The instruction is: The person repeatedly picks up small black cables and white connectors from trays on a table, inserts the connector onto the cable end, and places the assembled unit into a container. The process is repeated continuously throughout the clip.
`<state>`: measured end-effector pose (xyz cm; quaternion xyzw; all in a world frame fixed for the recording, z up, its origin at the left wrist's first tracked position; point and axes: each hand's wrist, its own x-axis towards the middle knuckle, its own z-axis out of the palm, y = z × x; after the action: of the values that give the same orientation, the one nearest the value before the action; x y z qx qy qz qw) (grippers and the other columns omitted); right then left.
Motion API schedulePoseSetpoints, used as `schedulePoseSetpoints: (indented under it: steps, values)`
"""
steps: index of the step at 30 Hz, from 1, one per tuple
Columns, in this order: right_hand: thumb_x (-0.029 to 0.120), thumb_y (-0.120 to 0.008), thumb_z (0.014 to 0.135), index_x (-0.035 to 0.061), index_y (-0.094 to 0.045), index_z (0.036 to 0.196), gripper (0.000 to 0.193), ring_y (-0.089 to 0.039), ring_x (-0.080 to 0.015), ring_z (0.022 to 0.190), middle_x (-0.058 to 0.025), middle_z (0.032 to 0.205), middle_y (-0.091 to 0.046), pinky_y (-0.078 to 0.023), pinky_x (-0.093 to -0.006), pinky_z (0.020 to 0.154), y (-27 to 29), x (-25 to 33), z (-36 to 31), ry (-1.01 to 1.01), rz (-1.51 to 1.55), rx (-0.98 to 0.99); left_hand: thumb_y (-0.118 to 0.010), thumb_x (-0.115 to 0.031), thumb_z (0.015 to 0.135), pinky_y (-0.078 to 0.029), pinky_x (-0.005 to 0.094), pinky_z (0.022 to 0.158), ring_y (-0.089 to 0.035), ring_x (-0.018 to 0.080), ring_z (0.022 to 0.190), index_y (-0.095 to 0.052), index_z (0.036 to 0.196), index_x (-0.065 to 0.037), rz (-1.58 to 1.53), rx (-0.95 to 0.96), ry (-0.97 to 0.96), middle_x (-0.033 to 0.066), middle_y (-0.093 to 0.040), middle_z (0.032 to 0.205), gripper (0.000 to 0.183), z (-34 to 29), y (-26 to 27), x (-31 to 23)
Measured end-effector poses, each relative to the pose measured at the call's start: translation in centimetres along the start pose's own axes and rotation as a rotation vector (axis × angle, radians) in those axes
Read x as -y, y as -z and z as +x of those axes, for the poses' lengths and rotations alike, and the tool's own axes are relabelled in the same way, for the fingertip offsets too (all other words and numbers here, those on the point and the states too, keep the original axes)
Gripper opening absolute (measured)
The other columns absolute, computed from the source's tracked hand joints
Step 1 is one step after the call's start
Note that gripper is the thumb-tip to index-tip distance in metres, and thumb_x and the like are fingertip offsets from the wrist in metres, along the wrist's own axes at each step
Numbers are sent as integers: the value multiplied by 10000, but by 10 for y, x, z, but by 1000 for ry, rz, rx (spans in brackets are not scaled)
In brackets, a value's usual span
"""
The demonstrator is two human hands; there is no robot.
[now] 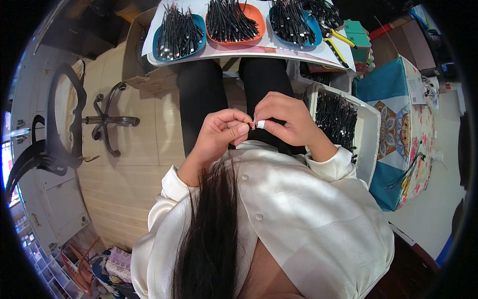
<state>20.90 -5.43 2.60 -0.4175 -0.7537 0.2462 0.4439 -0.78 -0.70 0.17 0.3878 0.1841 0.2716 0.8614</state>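
Note:
Over my lap, my left hand (221, 130) pinches a small wire end (252, 125) between thumb and forefinger. Red and pale strands show at that end; the rest of the piece is hidden by the fingers. My right hand (288, 118) meets it from the other side, its thumb and forefinger closed at the same wire end. A white wrap (261, 124) shows at the right thumb's tip. Both hands touch or nearly touch each other there.
Ahead, a white table (226, 51) bears a blue tray (202, 40), an orange tray (261, 25) and another blue tray (317, 35), all heaped with black cables. Yellow-handled pliers (343, 39) lie at its right. A white bin (368, 134) of black cables stands right of my legs.

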Motion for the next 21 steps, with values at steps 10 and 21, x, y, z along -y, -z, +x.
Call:
schedulePoseSetpoints:
  steps: [10,21]
  values:
    - [66,-735,742,43,-665,1038,305,-638,-280,897,-108,1032,-668,-504,-342,798,-1,4,0,-7,-171,-101,-613,-56,916,-336,214,518,-444,72,579,-616,1007,24,-270,31,-15,44,-610,789,122,3,6,2]
    - [36,-718,750,48,-659,894,156,-586,-229,753,-74,851,-615,-446,-310,676,-10,10,10,118,-30,-86,-615,-41,910,-347,224,517,-462,79,582,-631,989,21,-210,23,-3,25,-582,736,102,0,-1,2]
